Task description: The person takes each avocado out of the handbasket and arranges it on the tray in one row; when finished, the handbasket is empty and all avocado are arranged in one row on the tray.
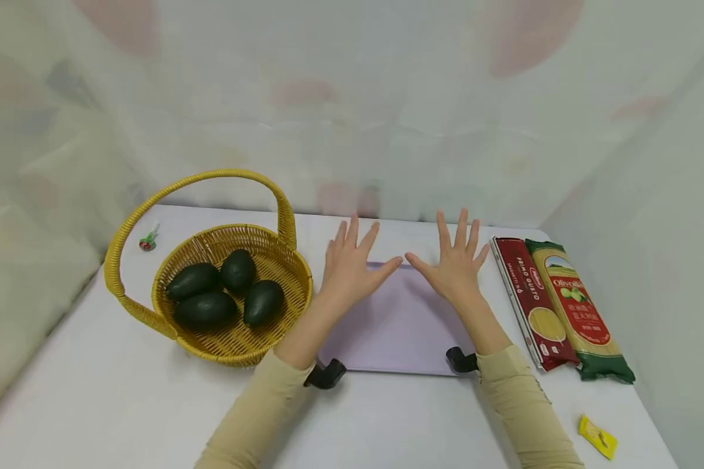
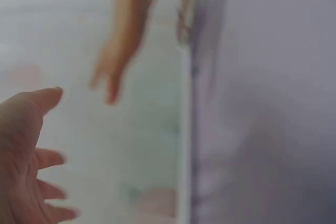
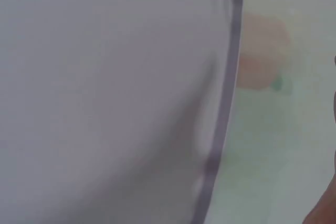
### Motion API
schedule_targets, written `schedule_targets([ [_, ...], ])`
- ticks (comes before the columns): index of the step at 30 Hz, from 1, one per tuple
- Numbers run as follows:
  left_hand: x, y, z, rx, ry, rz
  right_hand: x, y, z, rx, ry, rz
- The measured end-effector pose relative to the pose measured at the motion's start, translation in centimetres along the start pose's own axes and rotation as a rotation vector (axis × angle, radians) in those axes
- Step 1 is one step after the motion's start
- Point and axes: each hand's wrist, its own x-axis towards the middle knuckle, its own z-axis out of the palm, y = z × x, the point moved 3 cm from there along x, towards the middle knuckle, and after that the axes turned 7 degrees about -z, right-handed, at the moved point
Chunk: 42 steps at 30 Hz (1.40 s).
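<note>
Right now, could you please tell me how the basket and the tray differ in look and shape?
The basket is yellow and woven, while the tray is pale purple and smooth-looking. The basket is deep and rounded with an arched handle; the tray is shallow and straight-edged. The basket holds four dark avocados, whereas the tray's visible part bears none. Both rest on the white table.
</note>
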Motion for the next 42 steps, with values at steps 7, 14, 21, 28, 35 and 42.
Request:
schedule_targets([
  [7, -7.1, -1.3, -10.4, -0.314, 0.013, 0.31, -0.9, -2.0, -1.3, 0.24, 0.003, -0.103],
  [14, -10.7, -6.6, -21.7, -0.485, 0.173, 0.471, -0.7, -5.7, -2.2, 0.42, -0.079, -0.222],
  [21, -11.7, -12.4, -27.7, -0.644, 0.281, 0.152, 0.0, -9.4, -2.1, 0.586, -0.182, -0.255],
  [28, -11.8, -16.8, -27.9, -0.298, 0.011, -0.216, 1.5, -14.3, -2.1, 0.687, -0.328, -0.329],
  [35, -11.6, -17.0, -27.7, -0.267, 0.03, -0.189, 3.4, -18.9, -1.6, 0.696, -0.488, -0.417],
  [42, -11.7, -16.6, -27.5, -0.243, 0.081, -0.138, 5.2, -22.6, 0.2, 0.74, -0.673, -0.452],
])
